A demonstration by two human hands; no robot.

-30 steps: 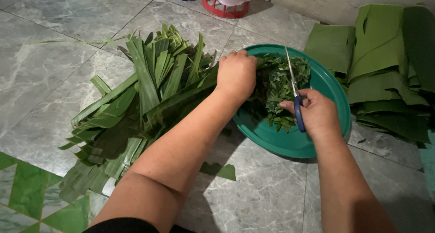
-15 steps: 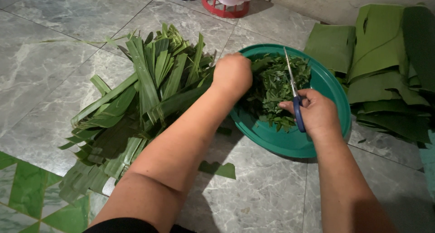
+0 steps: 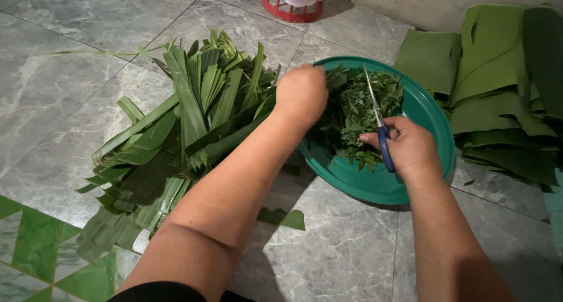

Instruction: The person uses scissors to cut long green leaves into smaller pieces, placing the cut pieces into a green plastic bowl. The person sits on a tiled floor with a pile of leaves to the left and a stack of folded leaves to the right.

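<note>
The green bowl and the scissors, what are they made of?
The bowl looks like plastic: one even teal colour, smooth, with a soft shine on its rim. The scissors in the right hand seem to have metal blades, thin, grey and glinting, and a blue handle that is probably plastic, though the hand hides most of it.
</note>
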